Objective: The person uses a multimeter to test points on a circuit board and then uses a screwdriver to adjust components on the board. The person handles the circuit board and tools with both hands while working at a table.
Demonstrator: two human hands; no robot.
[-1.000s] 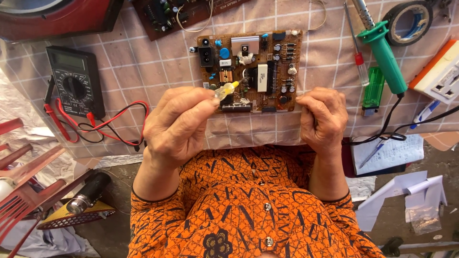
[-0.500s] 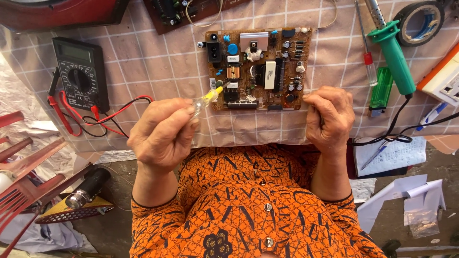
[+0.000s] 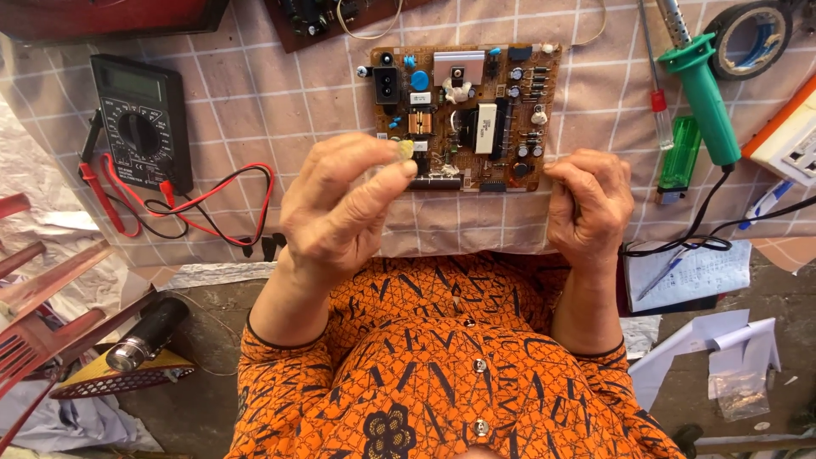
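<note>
A brown circuit board with many small parts lies on the checked cloth in front of me. My left hand is raised over the board's near left corner, fingertips pinched on a small yellowish component. My right hand rests curled at the board's near right corner, thumb and fingers touching its edge.
A black multimeter with red and black leads lies at the left. A green-handled soldering iron, a screwdriver, a green lighter and a tape roll are at the right. Papers and a pen lie near right.
My left hand dropped toward me half a second ago, then rose back to the board's left corner with the small part still pinched. My right hand stayed at the board's corner.
</note>
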